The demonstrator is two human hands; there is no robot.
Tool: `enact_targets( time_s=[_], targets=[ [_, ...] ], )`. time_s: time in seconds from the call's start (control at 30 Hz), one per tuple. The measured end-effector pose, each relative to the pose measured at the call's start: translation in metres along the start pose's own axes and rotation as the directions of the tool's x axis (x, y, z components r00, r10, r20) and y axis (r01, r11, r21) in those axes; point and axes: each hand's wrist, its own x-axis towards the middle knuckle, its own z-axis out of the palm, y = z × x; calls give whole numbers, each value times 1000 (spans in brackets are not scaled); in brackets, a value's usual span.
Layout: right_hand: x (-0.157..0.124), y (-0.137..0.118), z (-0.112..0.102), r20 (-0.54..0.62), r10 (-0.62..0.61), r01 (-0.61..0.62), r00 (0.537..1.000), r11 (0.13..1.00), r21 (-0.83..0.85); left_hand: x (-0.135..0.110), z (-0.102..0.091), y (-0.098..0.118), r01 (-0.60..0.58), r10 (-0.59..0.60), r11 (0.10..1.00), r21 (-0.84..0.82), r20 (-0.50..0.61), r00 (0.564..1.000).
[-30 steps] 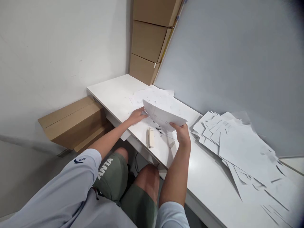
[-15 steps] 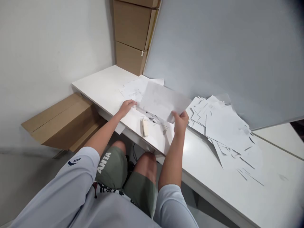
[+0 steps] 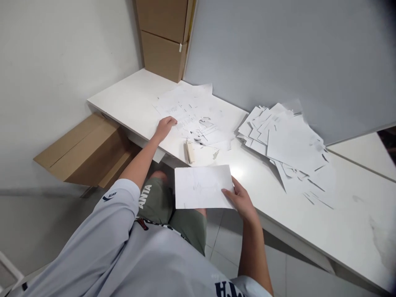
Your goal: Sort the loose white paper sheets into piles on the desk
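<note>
My right hand [image 3: 243,199] grips a white sheet of paper [image 3: 201,187] by its right edge, thumb on top. Faint print shows on the sheet, held over my lap and the table's front edge. My left hand [image 3: 165,128] is closed at the near left edge of the spread printed papers [image 3: 188,109]; whatever its fingers may hold is hidden. Between the hands, near the table edge, lies a beige stapler-like object [image 3: 189,152]. Dark scraps and a torn bit of paper lie beside it.
A messy pile of white papers [image 3: 287,148] covers the middle right of the white table [image 3: 123,97]. Stacked cardboard boxes [image 3: 163,49] stand at the back corner. An open cardboard box [image 3: 83,148] sits below the left edge. A grey panel [image 3: 278,53] rises behind.
My right hand has drawn the sheet back from over the table towards my lap. My left hand no longer touches that sheet and stays near the table's left part.
</note>
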Motion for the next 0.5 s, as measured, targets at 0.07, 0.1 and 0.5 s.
enact_targets(
  time_s=[0.07, 0.1, 0.5],
  targets=[
    [4, -4, -4, -25, 9, -10, 1000, 1000, -29, 2, 2, -3, 2, -2, 1000, -9, -2, 1000],
    [7, -5, -6, -26, 3, -4, 1000, 999, -34, 2, 4, -4, 0, 0, 1000, -12, -5, 1000],
    [30, -15, 7, 60, -8, 3, 998, 996, 84, -3, -2, 4, 24, -18, 987, 158, -37, 999]
  ],
)
